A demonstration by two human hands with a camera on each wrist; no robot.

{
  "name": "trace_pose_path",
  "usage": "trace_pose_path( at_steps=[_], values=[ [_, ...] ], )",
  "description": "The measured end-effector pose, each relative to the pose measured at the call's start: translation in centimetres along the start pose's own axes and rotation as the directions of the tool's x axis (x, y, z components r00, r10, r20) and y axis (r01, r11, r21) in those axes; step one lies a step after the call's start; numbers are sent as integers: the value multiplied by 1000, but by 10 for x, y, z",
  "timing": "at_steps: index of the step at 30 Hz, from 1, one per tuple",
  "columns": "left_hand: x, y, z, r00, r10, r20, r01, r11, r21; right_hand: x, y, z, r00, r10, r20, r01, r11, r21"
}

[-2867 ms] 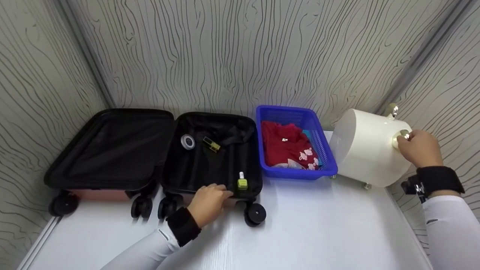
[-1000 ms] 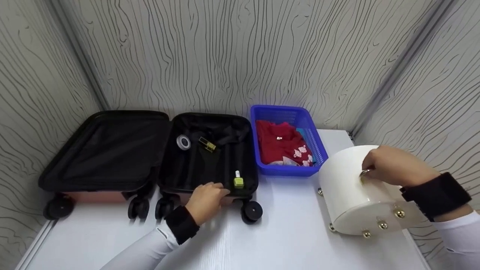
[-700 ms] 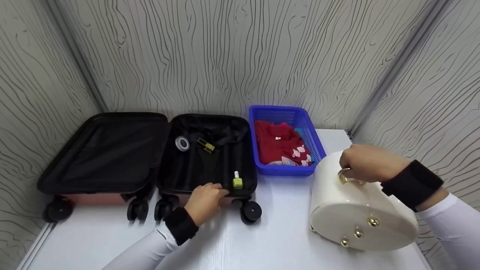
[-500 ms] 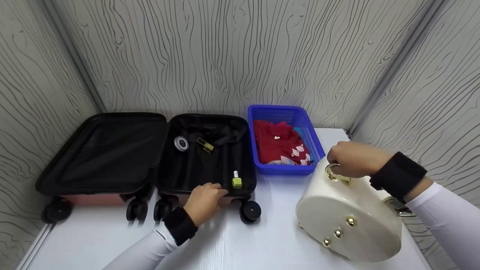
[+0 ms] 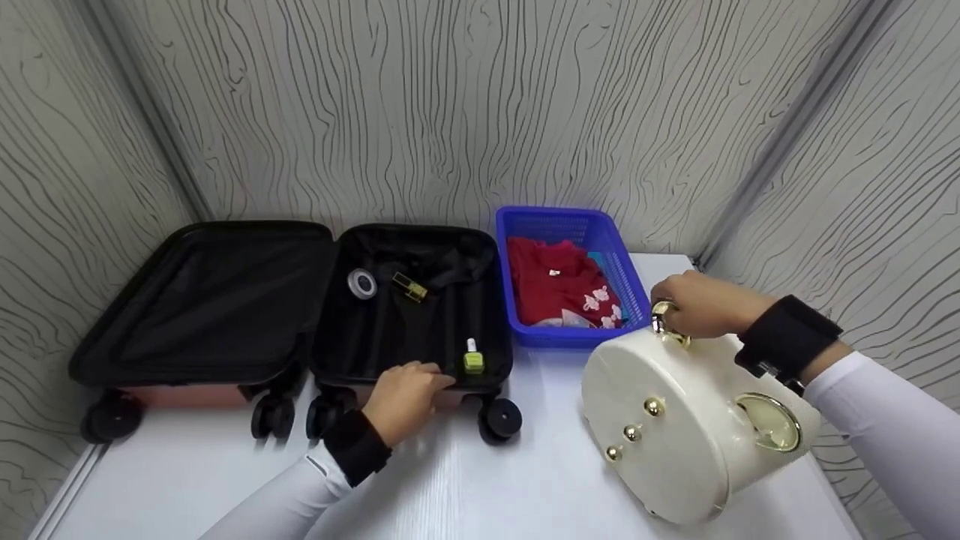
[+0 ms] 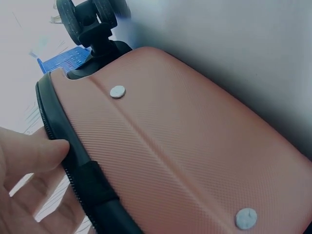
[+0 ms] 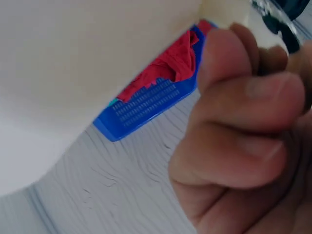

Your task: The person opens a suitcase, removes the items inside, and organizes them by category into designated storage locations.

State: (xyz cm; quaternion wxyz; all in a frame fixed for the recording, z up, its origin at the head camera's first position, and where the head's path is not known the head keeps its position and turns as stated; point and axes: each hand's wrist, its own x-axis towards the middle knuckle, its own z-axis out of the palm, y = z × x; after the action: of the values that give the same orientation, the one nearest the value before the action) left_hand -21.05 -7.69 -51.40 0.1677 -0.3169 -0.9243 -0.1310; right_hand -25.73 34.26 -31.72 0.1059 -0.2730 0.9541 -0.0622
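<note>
My right hand (image 5: 701, 304) grips the gold handle (image 5: 670, 324) of a glossy cream vanity case (image 5: 675, 420), which has gold ball feet and an oval gold clasp (image 5: 771, 421). The case is tilted, its footed side turned toward the head camera. In the right wrist view, curled fingers (image 7: 243, 141) fill the right side, beside the pale case wall. My left hand (image 5: 409, 397) holds the front rim of the open suitcase (image 5: 420, 382); in the left wrist view the thumb (image 6: 53, 153) lies on its zipped edge, above the pink shell (image 6: 161, 131).
Inside the suitcase lie a round silver tin (image 5: 361, 284), a gold-and-black small item (image 5: 409, 286) and a yellow-green nail polish bottle (image 5: 473, 358). Its black lid half (image 5: 225, 300) lies open at left. A blue basket (image 5: 562, 337) holds a red garment (image 5: 547, 292). Patterned walls stand behind and beside.
The right hand has brought the cream case from the right wall toward me and leftward, turning it so its feet and clasp show. The left hand has stayed at the suitcase rim.
</note>
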Motion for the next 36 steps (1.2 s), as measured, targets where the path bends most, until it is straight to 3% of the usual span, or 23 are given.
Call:
trace_pose_path(
  at_steps=[3,7,12,18,24,28,32,36],
  values=[
    [0,0,-1,1000,-3,6,3,1000,-1,-3,13,1,994,112,-4,-111,990,81],
    [0,-1,-1,1000,1,-3,-1,1000,0,-6,23,2,969,245,27,-245,947,207],
    [-2,-2,-2,1000,-2,-6,2,1000,1,-5,21,2,958,288,17,-283,930,236],
    [0,1,-2,1000,-19,7,19,999,-36,-18,27,-6,962,272,8,-264,926,269],
    [8,11,-3,999,-37,22,38,999,-13,-62,51,-9,979,205,-5,-200,959,199],
    [19,25,-4,999,-29,-30,28,1000,-7,-83,64,3,983,166,73,-177,966,187],
    [38,47,-9,998,36,-52,-41,994,-105,-88,66,18,986,100,130,-127,968,218],
    [63,72,-15,995,101,14,-94,962,-256,-84,62,23,993,68,102,-86,978,192]
  ],
)
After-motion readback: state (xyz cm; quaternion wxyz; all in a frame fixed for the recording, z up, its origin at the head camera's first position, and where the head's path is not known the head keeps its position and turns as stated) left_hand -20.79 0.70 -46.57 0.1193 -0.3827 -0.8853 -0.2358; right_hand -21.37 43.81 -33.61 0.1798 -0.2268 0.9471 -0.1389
